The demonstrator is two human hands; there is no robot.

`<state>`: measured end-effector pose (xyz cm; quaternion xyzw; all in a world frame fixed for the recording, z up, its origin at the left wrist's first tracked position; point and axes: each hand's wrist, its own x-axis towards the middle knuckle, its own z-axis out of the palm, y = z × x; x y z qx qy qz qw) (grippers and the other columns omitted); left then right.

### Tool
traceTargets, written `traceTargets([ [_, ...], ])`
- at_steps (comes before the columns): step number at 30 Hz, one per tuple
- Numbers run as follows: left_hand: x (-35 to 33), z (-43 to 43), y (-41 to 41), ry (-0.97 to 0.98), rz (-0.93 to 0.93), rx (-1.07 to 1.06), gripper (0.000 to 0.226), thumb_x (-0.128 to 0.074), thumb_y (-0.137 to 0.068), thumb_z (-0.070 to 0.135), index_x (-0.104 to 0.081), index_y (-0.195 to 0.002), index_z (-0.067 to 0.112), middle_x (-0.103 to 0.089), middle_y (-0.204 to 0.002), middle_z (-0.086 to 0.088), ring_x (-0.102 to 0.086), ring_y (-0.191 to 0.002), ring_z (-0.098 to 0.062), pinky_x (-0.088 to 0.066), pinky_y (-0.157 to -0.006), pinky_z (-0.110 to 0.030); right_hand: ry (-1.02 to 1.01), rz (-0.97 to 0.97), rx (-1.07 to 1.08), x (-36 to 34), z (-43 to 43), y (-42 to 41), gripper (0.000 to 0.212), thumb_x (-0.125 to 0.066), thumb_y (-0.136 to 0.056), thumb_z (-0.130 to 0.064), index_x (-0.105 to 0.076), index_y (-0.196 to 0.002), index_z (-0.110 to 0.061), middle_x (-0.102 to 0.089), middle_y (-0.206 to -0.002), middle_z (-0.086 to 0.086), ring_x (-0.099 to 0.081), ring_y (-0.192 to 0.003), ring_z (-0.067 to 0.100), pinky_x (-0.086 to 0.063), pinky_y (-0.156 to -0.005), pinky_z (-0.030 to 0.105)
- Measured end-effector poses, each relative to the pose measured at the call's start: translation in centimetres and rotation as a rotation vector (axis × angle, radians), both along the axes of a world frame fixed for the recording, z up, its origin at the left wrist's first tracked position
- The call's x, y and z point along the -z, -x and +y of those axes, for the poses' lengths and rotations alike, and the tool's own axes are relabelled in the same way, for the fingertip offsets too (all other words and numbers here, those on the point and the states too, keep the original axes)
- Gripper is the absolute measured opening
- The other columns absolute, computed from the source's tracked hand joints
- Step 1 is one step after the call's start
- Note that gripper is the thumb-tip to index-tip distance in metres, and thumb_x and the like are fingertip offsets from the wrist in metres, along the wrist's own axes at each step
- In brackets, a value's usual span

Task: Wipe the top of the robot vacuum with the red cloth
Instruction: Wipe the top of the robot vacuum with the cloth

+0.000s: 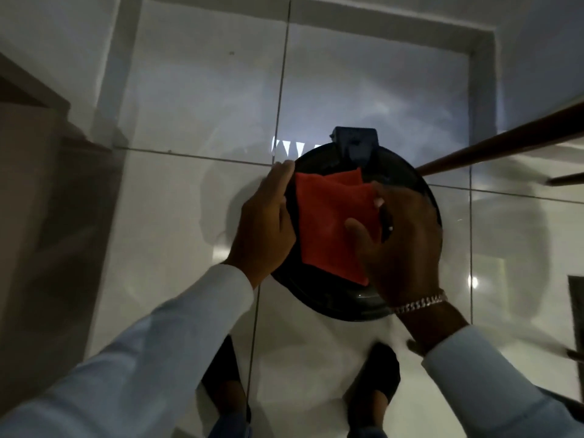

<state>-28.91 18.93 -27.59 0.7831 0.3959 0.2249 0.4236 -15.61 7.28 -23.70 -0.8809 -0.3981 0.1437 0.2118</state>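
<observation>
A round black robot vacuum (410, 181) sits on the white tiled floor below me. A folded red cloth (325, 222) lies flat on its top. My right hand (401, 248), with a chain bracelet at the wrist, pinches the cloth's right side between thumb and fingers. My left hand (265, 222) clasps the vacuum's left rim beside the cloth, fingers curled over the edge. The hands and the cloth hide much of the vacuum's top.
A dark boxy part (355, 143) stands at the vacuum's far edge. A brown wooden bar (505, 143) reaches in from the right. A brown cabinet (38, 191) stands at the left. My two dark shoes (227, 380) are just below the vacuum.
</observation>
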Motion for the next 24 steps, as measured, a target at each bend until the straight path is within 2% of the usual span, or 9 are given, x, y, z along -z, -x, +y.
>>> traceTargets([
  [2, 1.1, -0.8, 0.1, 0.007, -0.038, -0.01, 0.047, -0.037, -0.101, 0.017, -0.032, -0.141, -0.006, -0.04, -0.147, -0.027, -0.037, -0.139, -0.036, -0.034, -0.115, -0.048, -0.084, -0.101, -0.165, 1.0, 0.4, 1.2, 0.056, -0.061, -0.085, -0.048, -0.052, -0.132, -0.019, -0.052, -0.142, 0.012, -0.047, -0.131, 0.032, -0.039, -0.107, 0.058],
  [4, 1.9, -1.8, -0.1, 0.019, -0.083, -0.001, 0.059, -0.029, -0.101, 0.034, -0.024, -0.145, -0.006, -0.031, -0.152, -0.027, -0.029, -0.143, -0.035, -0.029, -0.118, -0.047, -0.011, -0.142, -0.329, 2.5, 0.8, 2.2, 0.053, -0.053, -0.09, -0.05, -0.05, -0.137, -0.024, -0.04, -0.153, 0.01, -0.033, -0.144, 0.032, -0.027, -0.113, 0.063],
  [6, 3.0, -2.6, -0.6, 0.034, -0.118, -0.009, 0.053, -0.028, -0.102, 0.024, -0.017, -0.147, -0.002, -0.024, -0.157, -0.022, -0.023, -0.147, -0.029, -0.027, -0.119, -0.045, 0.032, -0.174, -0.378, 3.9, 0.8, 2.7, 0.048, -0.045, -0.094, -0.048, -0.052, -0.136, -0.025, -0.037, -0.156, 0.009, -0.027, -0.147, 0.033, -0.022, -0.114, 0.067],
  [8, 4.0, -3.1, -1.2, 0.035, -0.145, -0.023, 0.052, -0.028, -0.101, 0.018, -0.014, -0.148, 0.001, -0.022, -0.159, -0.018, -0.022, -0.148, -0.024, -0.027, -0.12, -0.043, -0.045, -0.172, -0.334, 4.8, 0.3, 2.6, 0.044, -0.045, -0.095, -0.042, -0.057, -0.132, -0.022, -0.043, -0.152, 0.011, -0.031, -0.145, 0.035, -0.027, -0.114, 0.065],
  [12, 4.9, -3.4, -1.9, 0.013, -0.147, 0.001, 0.056, -0.027, -0.102, 0.033, -0.022, -0.147, 0.001, -0.028, -0.155, -0.009, -0.029, -0.145, -0.02, -0.027, -0.119, -0.032, -0.146, -0.183, -0.224, 5.5, -0.1, 2.8, 0.038, -0.05, -0.094, -0.035, -0.063, -0.125, -0.017, -0.052, -0.144, 0.013, -0.039, -0.139, 0.035, -0.033, -0.111, 0.062],
  [17, 5.6, -3.0, -2.0, -0.089, -0.051, 0.03, 0.055, -0.05, -0.095, 0.009, -0.029, -0.144, -0.001, -0.036, -0.152, -0.018, -0.032, -0.143, -0.026, -0.028, -0.118, -0.046, -0.155, -0.175, -0.253, 5.3, -0.9, 1.3, 0.036, -0.051, -0.093, -0.034, -0.067, -0.12, -0.015, -0.054, -0.142, 0.014, -0.042, -0.137, 0.036, -0.032, -0.112, 0.061],
  [21, 4.9, -2.8, -2.3, -0.151, 0.033, 0.077, 0.051, -0.046, -0.094, 0.008, -0.033, -0.143, -0.002, -0.036, -0.151, -0.02, -0.028, -0.144, -0.028, -0.022, -0.121, -0.044, -0.121, -0.163, 0.052, 5.2, -1.3, -0.6, 0.043, -0.046, -0.092, -0.038, -0.062, -0.124, -0.015, -0.052, -0.144, 0.015, -0.043, -0.136, 0.038, -0.036, -0.106, 0.064],
  [24, 4.6, -2.6, -2.4, -0.25, 0.073, 0.188, 0.055, -0.055, -0.092, 0.001, -0.033, -0.142, -0.003, -0.031, -0.152, -0.02, -0.025, -0.145, -0.031, -0.019, -0.121, -0.044, -0.101, -0.19, 0.028, 5.3, -0.6, -0.1, 0.047, -0.053, -0.089, -0.048, -0.059, -0.127, -0.021, -0.048, -0.147, 0.011, -0.039, -0.139, 0.035, -0.034, -0.11, 0.059],
])
